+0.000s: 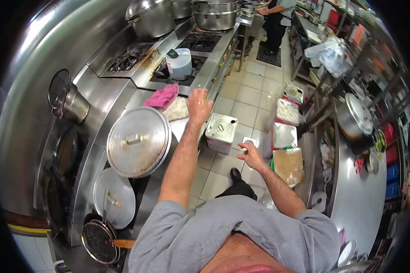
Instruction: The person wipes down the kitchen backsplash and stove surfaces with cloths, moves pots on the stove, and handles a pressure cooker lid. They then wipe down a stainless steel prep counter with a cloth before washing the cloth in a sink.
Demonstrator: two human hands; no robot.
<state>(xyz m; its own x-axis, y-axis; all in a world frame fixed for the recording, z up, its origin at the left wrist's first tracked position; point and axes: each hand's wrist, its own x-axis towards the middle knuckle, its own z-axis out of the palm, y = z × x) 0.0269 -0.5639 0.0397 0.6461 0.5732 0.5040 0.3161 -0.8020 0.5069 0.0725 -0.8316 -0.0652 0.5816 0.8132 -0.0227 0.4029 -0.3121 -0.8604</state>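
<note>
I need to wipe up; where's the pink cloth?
In the head view, left of centre, the pink cloth lies beside the whitish cloth, just beyond the large round lid, left of the left hand.

a grey short-sleeved shirt (pixel 182 236) hangs over black trousers (pixel 239 189).

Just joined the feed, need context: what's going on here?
A person in a grey shirt stands beside a kitchen stove. Their left hand is held out near a pink cloth; their right hand hovers over the tiled floor. Neither visibly holds anything. A large metal lid lies beside the left forearm, and a white container sits on the stove. A co-worker stands farther down.
</note>
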